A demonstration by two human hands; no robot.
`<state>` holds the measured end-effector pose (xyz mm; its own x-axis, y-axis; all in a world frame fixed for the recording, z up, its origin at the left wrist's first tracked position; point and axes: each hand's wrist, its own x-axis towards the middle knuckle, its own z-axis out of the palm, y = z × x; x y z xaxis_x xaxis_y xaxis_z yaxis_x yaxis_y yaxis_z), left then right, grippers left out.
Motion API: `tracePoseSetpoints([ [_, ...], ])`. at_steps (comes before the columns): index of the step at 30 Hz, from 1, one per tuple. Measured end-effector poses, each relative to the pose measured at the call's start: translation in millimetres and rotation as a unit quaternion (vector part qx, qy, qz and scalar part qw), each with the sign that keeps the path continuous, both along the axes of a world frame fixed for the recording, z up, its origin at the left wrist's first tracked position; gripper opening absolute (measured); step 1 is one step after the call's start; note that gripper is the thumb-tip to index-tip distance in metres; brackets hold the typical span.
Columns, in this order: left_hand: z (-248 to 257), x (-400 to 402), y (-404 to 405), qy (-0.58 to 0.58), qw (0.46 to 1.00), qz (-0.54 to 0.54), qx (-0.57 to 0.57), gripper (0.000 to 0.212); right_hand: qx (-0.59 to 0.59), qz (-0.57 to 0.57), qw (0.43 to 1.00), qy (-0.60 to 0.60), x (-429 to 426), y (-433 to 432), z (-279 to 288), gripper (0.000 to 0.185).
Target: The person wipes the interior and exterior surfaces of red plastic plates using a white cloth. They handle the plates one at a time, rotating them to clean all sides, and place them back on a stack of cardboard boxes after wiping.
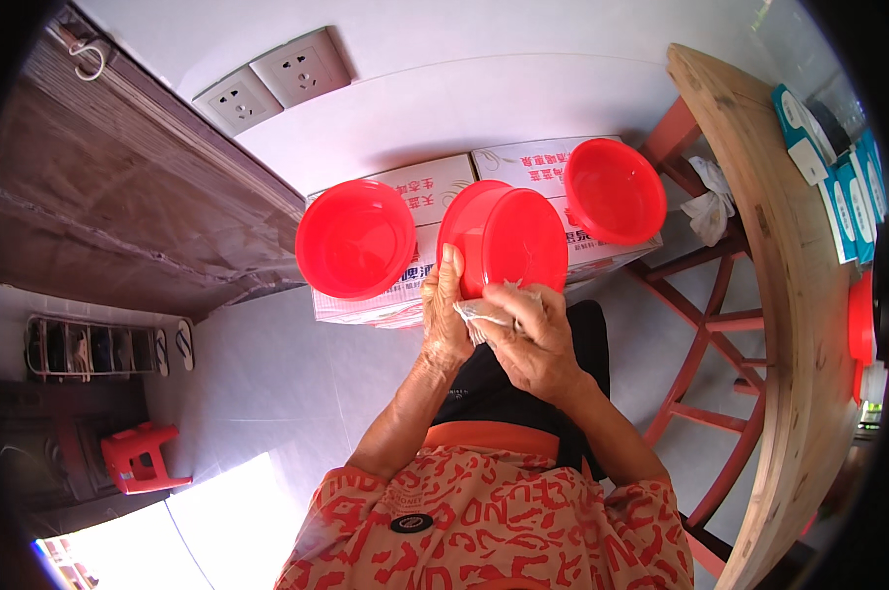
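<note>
A red plastic bowl (525,232) is held up before me, tipped so that its underside faces up and to the right. My left hand (444,313) grips it at the lower left, thumb along its side. In my right hand (537,343) is a crumpled white cloth or tissue (485,313), pressed against the bowl's lower edge. Two more red bowls rest mouth up on cardboard cartons (444,166): a left bowl (356,240) and a right bowl (616,190). Both look to have nothing in them.
A wooden table (791,354) on red legs stands at the right, with blue-and-white packets (846,199) on it. White crumpled material (710,199) hangs below its edge. Wall sockets (271,81) are behind the cartons. A red stool (142,457) and shoe rack (90,346) lie left.
</note>
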<state>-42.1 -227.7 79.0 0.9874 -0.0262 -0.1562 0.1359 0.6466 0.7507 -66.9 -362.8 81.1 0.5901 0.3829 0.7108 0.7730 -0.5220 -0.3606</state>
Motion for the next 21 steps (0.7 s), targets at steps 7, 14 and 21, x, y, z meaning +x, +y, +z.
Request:
tracePoseSetpoints([
  [7,-23.8,-3.0,-7.6,-0.020,0.998,0.000,0.056,0.037,0.153,-0.007,0.982,0.112,21.6,-2.5,18.1,0.032],
  [14,-4.7,-14.2,-16.7,-0.008,0.990,0.025,0.139,0.039,0.542,0.014,0.753,0.373,51.1,-34.7,29.4,0.013],
  [21,8.0,-19.0,-20.4,-0.055,0.978,-0.001,0.200,0.038,0.369,-0.035,0.860,0.351,42.7,-18.5,12.4,0.040],
])
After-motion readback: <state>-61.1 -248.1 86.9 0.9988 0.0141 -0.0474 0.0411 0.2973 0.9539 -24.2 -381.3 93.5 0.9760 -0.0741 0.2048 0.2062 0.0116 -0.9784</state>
